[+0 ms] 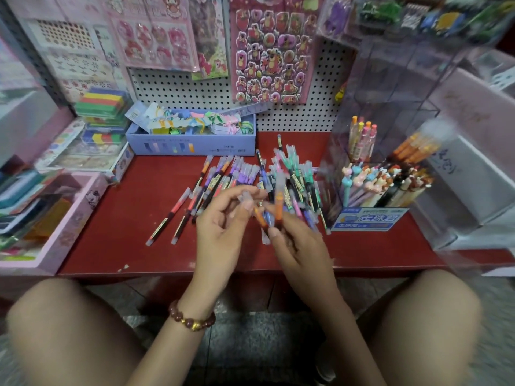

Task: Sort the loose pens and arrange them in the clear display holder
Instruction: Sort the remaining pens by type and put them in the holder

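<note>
A heap of loose coloured pens [281, 176] lies on the red shelf [139, 218], with purple ones [242, 171] grouped at its left and a few red pens [178, 215] set apart further left. My left hand [223, 232] pinches the clear-capped end of an orange pen [257, 211] just above the heap. My right hand [298, 246] grips another orange pen [278, 207] held upright. The clear display holder [390, 107] stands at the right; one compartment holds orange pens [415, 149], another holds pens with coloured clickers [362, 137].
A blue box [192, 146] of paper-tagged items stands behind the pens. Right of the heap is a holder of animal-topped pens [384, 185]. A pink tray [69, 218] with stationery sits at the left. Sticker sheets [270, 51] hang on the pegboard. My knees are below the shelf edge.
</note>
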The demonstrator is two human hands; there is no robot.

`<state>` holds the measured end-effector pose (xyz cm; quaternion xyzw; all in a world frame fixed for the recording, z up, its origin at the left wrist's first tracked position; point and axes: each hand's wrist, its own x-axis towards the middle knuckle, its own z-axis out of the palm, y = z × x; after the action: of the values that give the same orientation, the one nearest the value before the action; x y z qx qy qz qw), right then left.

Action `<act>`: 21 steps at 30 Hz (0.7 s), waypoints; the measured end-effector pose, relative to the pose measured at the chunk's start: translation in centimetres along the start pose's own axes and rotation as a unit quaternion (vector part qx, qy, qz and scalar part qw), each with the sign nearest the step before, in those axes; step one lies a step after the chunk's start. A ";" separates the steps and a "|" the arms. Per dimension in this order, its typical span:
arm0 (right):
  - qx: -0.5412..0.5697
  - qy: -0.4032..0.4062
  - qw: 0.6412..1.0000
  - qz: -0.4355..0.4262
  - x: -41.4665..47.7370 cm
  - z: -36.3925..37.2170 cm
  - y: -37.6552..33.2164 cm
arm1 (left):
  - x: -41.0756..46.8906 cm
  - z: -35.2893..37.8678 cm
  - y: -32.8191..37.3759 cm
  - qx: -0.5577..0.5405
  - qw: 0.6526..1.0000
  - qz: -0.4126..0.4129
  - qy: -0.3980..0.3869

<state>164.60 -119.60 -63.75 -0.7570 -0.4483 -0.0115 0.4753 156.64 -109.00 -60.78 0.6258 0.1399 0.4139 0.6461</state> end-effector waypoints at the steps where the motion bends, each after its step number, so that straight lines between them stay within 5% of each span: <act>1: -0.019 -0.019 1.000 -0.006 -0.1 -0.1 0.0 | -0.1 0.3 0.1 -0.026 0.999 -0.012 -0.013; 14: -0.159 -0.050 0.985 -0.042 -0.2 -2.7 0.4 | 0.3 2.5 0.4 -0.057 0.996 -0.061 -0.018; 21: -0.111 0.019 0.993 -0.024 0.1 -5.0 -0.1 | 1.2 5.5 2.4 -0.026 0.992 -0.032 -0.117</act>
<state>166.66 -123.14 -60.86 -0.7938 -0.4532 -0.0864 0.3963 160.35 -112.28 -57.16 0.6480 0.0722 0.3208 0.6870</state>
